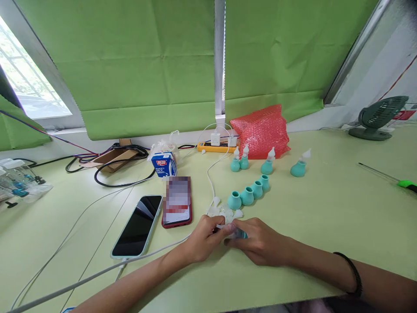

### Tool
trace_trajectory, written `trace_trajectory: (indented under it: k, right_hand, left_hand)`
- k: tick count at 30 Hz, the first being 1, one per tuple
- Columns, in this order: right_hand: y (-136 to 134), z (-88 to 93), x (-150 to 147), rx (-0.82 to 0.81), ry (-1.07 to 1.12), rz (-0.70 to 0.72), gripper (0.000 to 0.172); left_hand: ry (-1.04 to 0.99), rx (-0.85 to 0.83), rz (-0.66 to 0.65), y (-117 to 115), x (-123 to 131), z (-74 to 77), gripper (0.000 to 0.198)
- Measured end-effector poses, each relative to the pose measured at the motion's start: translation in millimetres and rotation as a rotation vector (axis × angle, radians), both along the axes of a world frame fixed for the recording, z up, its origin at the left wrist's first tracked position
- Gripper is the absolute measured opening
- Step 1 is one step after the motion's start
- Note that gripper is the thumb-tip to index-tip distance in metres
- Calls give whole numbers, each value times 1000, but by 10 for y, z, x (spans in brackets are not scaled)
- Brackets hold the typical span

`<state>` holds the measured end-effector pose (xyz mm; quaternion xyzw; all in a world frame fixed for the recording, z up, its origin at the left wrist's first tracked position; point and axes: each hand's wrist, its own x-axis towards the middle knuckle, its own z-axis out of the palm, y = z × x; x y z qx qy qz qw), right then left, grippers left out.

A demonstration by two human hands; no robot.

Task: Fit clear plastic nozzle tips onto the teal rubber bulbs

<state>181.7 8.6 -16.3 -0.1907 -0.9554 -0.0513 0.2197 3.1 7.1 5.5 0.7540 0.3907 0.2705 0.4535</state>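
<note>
**Two hands meet over a small teal bulb at the desk's near side**

The left hand and right hand come together low at the middle of the desk, thumbs and fingers pinching a teal bulb between them. The fingers cover most of it, so what looks like a clear part on it is hard to make out.

Just beyond the fingertips lies a loose pile of clear tips. Next to that, four open bulbs stand in a slanting row, mouths up. Farther back are four tipped bulbs, two of them side by side and the other two apart to the right.

Left of the hands lie a dark-screened phone and a red-cased phone with its screen lit. Behind them stands a blue milk carton. A red bubble-wrap bag sits beside a yellow power strip; a screwdriver and a fan are at the far right.
</note>
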Motion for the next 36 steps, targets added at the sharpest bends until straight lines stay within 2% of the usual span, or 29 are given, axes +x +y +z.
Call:
trace_trajectory:
  k: [6, 9, 11, 15, 19, 21, 23, 27, 32, 36]
  right_hand:
    - [21, -24, -2, 18, 17, -19, 32]
    - [19, -32, -10, 64, 33, -9, 31]
    - [15, -32, -15, 86, 55, 4, 29]
    - [1, -20, -18, 99, 83, 5, 29]
    - [-24, -6, -8, 73, 76, 24, 26]
    - [-35, -3, 0, 60, 70, 38, 25]
    - [-41, -7, 7, 46, 62, 55, 25]
    - [-35, -18, 19, 14, 55, 93, 25]
    - [-28, 52, 42, -26, 56, 75, 33]
    - [-43, 79, 48, -158, 149, 45, 39]
  left_hand:
    - [-322, -330, -66, 90, 4, -55, 42]
    - [-551, -495, -50, 138, 16, -89, 44]
    - [-618, -525, -11, 167, 20, -77, 46]
    - [-519, -340, 155, 239, 10, -31, 39]
    - [-230, 33, 399, 344, -12, -87, 22]
    - [-81, 189, 449, 387, -21, -135, 19]
    - [-8, 249, 444, 410, -22, -167, 18]
    - [-2, 262, 391, 386, -11, -188, 20]
    - [-96, 268, 326, 256, -39, -191, 17]
    - [-167, 395, 310, 96, -71, -109, 11]
